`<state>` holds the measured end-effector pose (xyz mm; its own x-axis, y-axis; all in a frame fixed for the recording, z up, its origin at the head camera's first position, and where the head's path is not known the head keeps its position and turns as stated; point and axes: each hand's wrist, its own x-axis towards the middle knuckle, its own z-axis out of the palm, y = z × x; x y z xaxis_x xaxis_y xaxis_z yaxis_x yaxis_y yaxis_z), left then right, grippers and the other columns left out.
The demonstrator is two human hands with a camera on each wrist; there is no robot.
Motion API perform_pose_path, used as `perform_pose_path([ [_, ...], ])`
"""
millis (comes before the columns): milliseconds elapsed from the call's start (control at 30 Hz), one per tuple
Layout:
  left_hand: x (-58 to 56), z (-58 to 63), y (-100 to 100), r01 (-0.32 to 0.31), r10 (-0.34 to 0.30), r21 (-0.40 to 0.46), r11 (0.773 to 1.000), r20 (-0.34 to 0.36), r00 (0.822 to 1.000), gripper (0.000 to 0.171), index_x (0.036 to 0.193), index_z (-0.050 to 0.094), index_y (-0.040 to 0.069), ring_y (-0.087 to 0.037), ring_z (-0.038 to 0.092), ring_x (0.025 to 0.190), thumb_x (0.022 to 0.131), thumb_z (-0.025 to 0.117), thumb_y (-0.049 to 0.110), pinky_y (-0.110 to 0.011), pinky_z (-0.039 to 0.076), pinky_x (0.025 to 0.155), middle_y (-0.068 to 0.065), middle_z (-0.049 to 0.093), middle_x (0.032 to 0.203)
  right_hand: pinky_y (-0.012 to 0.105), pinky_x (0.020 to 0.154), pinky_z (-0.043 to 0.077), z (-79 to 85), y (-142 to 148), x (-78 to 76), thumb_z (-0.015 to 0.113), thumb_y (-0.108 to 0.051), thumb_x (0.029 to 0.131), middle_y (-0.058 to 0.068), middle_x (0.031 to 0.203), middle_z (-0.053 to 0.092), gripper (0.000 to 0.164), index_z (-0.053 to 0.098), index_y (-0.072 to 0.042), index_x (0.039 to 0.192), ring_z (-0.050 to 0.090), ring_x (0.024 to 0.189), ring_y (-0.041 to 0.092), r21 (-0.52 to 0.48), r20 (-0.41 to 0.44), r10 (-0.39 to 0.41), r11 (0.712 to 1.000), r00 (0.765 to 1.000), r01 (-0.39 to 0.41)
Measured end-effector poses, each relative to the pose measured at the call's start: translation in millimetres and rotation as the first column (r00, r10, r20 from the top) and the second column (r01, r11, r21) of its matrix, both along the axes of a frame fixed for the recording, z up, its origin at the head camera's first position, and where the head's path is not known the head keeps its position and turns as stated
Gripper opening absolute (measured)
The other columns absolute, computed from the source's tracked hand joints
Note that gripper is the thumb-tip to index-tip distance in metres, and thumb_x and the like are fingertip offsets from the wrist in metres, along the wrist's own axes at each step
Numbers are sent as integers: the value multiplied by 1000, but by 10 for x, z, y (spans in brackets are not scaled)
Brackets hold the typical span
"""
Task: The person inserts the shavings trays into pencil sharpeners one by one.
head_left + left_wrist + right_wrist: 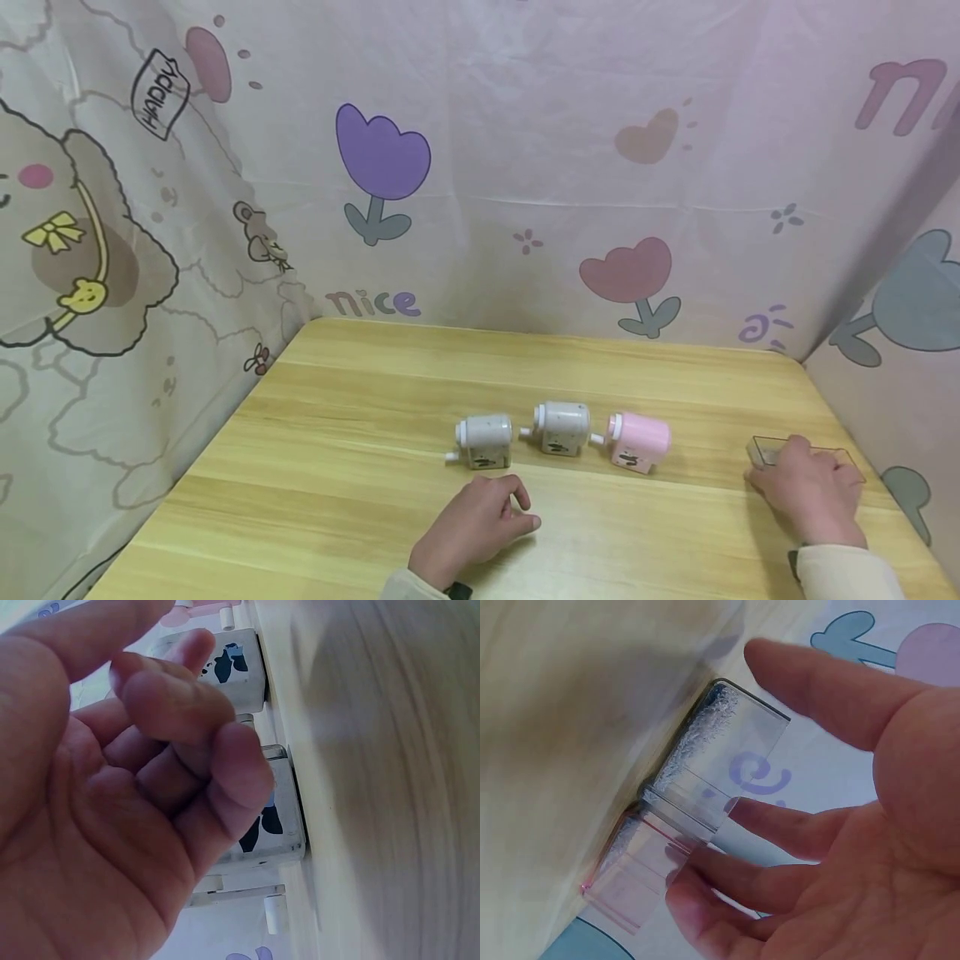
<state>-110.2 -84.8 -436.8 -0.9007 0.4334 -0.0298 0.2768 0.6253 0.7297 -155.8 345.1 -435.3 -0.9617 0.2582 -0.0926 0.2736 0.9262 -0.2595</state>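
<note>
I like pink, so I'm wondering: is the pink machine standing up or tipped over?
Upright: the pink machine stands on the table, its rounded top facing up.

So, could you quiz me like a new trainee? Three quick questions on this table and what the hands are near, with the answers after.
1. True or false: in the head view, the pink sharpener stands at the left end of the row.
2. How many grey sharpeners stand in that row?
3. What is the right hand nearest to?
A) the pink sharpener
B) a grey sharpener
C) the clear boxes

Key:
1. False; it stands at the right end.
2. Two.
3. C.
</note>
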Motion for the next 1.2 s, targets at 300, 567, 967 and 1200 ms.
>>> perform_pose_path([
  [300,7,0,-5,3,-3,-4,1000,-10,1000,22,91,62,19,-6,44,50,86,66,40,-24,39,50,9,49,58,63,80,34,-8,54,-20,69,-36,79,45,91,44,70,37,21,105,45,87,60,-2,-67,28,1000,997,-28],
  [567,6,4,-8,5,-5,-5,1000,-15,1000,23,91,63,17,-5,44,50,85,67,39,-24,39,49,9,48,58,62,80,34,-15,71,-17,72,-35,77,41,89,45,75,35,22,109,45,84,53,-13,-60,34,999,998,-35],
  [967,11,-16,-11,1,-1,-10,1000,-4,1000,23,91,62,18,-6,44,50,85,67,39,-24,39,50,8,48,58,67,84,26,-78,85,1,66,-20,82,50,113,37,78,24,12,139,36,97,62,-4,-93,73,997,993,-74],
  [1200,7,-21,-11,4,-4,-7,1000,-4,1000,23,92,62,17,-6,44,50,85,67,39,-24,39,50,9,48,58,71,80,20,-97,122,-2,53,-10,85,49,114,32,70,20,4,145,28,94,65,-65,-37,59,996,998,-61],
])
